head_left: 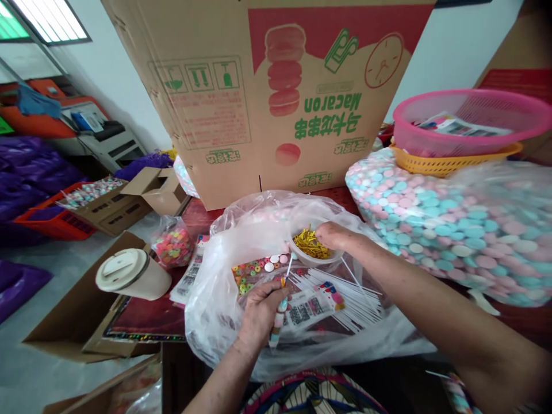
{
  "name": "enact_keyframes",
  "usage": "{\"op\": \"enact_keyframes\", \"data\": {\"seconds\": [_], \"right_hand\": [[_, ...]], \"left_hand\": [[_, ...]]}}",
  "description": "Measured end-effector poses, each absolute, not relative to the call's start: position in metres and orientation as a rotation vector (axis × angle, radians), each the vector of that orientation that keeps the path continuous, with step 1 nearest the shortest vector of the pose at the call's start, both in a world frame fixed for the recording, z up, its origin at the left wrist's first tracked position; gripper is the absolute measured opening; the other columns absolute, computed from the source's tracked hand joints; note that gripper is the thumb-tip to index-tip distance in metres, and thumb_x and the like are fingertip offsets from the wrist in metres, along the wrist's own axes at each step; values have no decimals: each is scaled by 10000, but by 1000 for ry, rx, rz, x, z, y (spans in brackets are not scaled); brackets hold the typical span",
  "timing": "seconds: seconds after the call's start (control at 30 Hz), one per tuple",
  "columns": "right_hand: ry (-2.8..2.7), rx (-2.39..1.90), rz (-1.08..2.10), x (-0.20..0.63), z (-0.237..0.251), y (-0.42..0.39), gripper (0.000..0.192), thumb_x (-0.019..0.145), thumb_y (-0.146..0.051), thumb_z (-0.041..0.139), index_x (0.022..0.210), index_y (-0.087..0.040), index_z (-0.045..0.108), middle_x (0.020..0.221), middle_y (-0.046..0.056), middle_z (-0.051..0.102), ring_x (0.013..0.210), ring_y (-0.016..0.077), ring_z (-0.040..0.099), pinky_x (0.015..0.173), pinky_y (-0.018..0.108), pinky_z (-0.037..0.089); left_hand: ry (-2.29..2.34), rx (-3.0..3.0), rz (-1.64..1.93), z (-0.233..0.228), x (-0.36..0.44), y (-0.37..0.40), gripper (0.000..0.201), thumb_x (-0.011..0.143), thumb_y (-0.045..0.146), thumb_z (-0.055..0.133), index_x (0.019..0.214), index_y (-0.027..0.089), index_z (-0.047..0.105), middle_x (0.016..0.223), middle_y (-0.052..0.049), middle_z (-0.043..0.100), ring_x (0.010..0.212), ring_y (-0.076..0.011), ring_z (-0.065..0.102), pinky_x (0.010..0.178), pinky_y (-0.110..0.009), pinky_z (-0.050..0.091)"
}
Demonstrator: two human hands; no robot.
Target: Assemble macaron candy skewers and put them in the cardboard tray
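Note:
My left hand [264,307] is closed around a candy skewer [279,319] in a printed clear wrapper. The skewer's white stick points up past my fingers, and pastel candies show below them. At the white bowl [317,261], my right hand [331,234] has its fingers bent in over the gold twist ties [309,241]; whatever the fingertips pinch is hidden. Beneath my hands, several white sticks [357,307] lie fanned out beside printed wrappers [308,307]. Small ring candies [248,276] and round pastel tablets [271,264] rest within the crumpled clear plastic sheet [211,310].
A tall carton [276,155] stands behind the plastic. On the right, a big bag of pastel candies [457,230] carries a yellow basket [457,164] and a pink basket [470,144]. To the left are a lidded cup [144,279], a bag of ring candies [172,244] and open boxes [64,322].

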State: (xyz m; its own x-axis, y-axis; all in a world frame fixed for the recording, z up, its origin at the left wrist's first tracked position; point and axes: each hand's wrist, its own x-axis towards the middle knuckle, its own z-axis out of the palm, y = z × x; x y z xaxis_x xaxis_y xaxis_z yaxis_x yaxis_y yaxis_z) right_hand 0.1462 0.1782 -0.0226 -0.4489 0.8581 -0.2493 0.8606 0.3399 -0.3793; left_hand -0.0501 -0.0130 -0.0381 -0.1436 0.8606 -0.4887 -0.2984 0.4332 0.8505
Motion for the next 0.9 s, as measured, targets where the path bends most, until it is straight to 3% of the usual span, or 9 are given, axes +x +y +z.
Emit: {"op": "enact_keyframes", "data": {"seconds": [0.07, 0.17, 0.33, 0.5, 0.63, 0.8, 0.9], "right_hand": [[2625, 1661, -793, 152, -10, 166, 356, 842, -265, 568, 509, -171, 487, 490, -13, 469, 506, 111, 473, 539, 266, 400], [2693, 1656, -932, 156, 2, 132, 322, 861, -323, 457, 579, -179, 513, 546, -15, 516, 492, 106, 452, 501, 252, 350], [2742, 1641, -1553, 137, -12, 59, 273, 823, -378, 424, 654, -188, 521, 579, -34, 477, 531, 104, 417, 507, 229, 330], [2705, 1786, -1782, 136, -27, 27, 242, 806, -350, 473, 646, -181, 542, 593, -22, 476, 558, 116, 412, 529, 241, 338], [2701, 1937, -1987, 153, -17, 19, 257, 858, -397, 486, 800, -178, 608, 638, -14, 514, 592, 124, 452, 563, 246, 379], [2735, 1599, -2194, 135, -10, 11, 211, 876, -324, 464, 964, -181, 592, 624, -38, 483, 583, 110, 455, 581, 246, 386], [2602, 1569, -2332, 122, -15, 13, 313, 869, -290, 446, 1152, -177, 516, 582, -69, 453, 530, 101, 427, 527, 233, 356]], "left_hand": [[1332, 519, 1117, -35, -46, -10, 245, 580, 371, 751, 653, 168, 634, 545, 20, 584, 441, -96, 498, 355, -181, 300], [1257, 466, 1149, -28, -40, -6, 287, 575, 390, 764, 651, 157, 614, 513, 24, 559, 395, -81, 464, 324, -170, 256], [1097, 548, 1175, -17, -24, 3, 296, 563, 373, 777, 667, 147, 616, 476, 45, 530, 331, -45, 376, 316, -173, 256], [1136, 479, 1222, -16, -18, 7, 312, 502, 325, 790, 707, 148, 635, 641, -5, 647, 450, -71, 500, 384, -181, 359], [1152, 461, 1179, -17, -17, 6, 321, 514, 323, 788, 738, 141, 647, 695, -18, 665, 493, -89, 559, 417, -186, 399], [1187, 593, 1098, -13, -8, 2, 165, 606, 294, 661, 667, 150, 609, 452, 61, 500, 303, -40, 340, 307, -161, 233], [1204, 704, 1056, -14, -9, -1, 117, 641, 271, 597, 631, 154, 595, 439, 55, 491, 296, -43, 317, 301, -169, 212]]}}
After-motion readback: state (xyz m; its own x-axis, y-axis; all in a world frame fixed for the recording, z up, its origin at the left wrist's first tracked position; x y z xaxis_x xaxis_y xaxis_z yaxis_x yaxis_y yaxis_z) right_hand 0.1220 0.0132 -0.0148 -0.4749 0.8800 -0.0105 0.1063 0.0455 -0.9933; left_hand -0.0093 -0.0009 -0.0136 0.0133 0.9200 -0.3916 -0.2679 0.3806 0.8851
